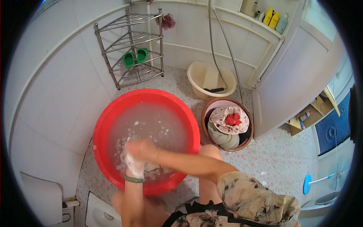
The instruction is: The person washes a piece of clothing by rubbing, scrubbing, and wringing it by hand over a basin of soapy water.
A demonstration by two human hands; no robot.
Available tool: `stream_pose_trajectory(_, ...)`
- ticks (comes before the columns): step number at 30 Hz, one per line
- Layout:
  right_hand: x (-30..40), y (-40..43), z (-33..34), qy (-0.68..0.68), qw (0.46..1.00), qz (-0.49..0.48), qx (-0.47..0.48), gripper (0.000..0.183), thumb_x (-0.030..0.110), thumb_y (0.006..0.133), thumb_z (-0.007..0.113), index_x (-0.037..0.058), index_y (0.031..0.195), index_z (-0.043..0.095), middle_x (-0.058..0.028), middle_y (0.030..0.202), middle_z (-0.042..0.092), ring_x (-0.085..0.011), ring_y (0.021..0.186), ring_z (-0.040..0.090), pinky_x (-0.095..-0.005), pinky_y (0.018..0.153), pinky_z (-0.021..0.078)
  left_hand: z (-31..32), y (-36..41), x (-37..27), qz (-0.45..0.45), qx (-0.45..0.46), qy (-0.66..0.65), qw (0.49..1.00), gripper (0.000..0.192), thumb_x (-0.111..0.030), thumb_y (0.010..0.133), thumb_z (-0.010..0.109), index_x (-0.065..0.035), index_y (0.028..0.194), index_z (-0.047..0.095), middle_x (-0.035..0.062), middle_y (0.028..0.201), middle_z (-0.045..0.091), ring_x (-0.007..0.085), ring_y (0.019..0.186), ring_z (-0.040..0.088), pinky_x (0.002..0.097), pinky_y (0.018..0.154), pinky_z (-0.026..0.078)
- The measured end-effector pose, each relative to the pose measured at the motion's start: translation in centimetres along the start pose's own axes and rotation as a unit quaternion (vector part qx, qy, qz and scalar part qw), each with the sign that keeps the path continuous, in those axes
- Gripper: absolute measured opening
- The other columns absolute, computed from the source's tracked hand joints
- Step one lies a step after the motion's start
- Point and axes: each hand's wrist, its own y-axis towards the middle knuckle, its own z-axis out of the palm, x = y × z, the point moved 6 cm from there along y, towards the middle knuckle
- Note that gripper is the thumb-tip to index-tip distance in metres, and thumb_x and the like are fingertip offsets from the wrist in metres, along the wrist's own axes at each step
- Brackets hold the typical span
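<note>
A large red plastic basin [195,136] stands on the floor before me, filled with cloudy, sudsy water [167,127]. My left hand [133,163], coated in white foam, is over the near left part of the water. A green bangle [133,179] circles that wrist. My right hand [141,149] reaches across from the right and meets the left one; it is blurred by motion. Foam and overlap hide the fingers of both hands, so whether a cloth is between them does not show. Something pale [151,166] lies in the water beside the left hand.
Right of the basin, a brown-rimmed tub [203,124] holds piled clothes [224,139]. Behind it stands a cream washtub [195,82] with a shower hose [231,51]. A metal corner rack [112,72] carries green slippers [135,57]. A squat toilet [99,211] is near left; a door [295,82] stands right.
</note>
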Motion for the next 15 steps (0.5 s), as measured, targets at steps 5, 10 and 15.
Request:
stream_pose_trajectory(5, -7.3, 0.6, -0.5, 0.105, 0.975, 0.189, -0.045, 0.026, 0.018, 0.078, 0.052, 0.0008, 0.058, 0.049, -0.0069, 0.057, 0.05, -0.0157, 0.052, 0.049, -0.0298, 0.046, 0.0386, 6.5, 1.7, -3.0, -0.132, -0.267, -0.104, 0.949, 0.026, -0.034, 0.086, 0.042, -0.009, 0.092, 0.046, 0.0046, 0.088, 0.047, 0.0174, 0.082, 0.049, 0.0343, 0.078, 0.042)
stream_pose_trajectory(10, -4.4, 0.4, -1.6, 0.307, 0.929, 0.196, -0.062, 0.027, 0.018, 0.08, 0.055, 0.0004, 0.06, 0.053, -0.0025, 0.058, 0.047, -0.0089, 0.055, 0.042, -0.0259, 0.05, 0.0368, 2.9, 2.0, -7.1, 0.031, -0.244, -0.14, 0.959, 0.026, -0.034, 0.085, 0.045, -0.0115, 0.072, 0.04, 0.0021, 0.064, 0.037, 0.0181, 0.065, 0.047, 0.0339, 0.064, 0.044)
stream_pose_trajectory(15, -6.8, 0.0, 0.0, 0.468, 0.805, 0.365, -0.011, 0.036, 0.023, 0.081, 0.054, -0.0026, 0.057, 0.048, -0.0041, 0.052, 0.045, -0.0067, 0.05, 0.038, -0.0283, 0.044, 0.0333, 8.6, 2.9, -7.0, -0.012, -0.27, -0.137, 0.953, 0.034, -0.034, 0.086, 0.044, -0.0143, 0.062, 0.032, -0.0014, 0.055, 0.029, 0.0119, 0.051, 0.035, 0.0282, 0.052, 0.039)
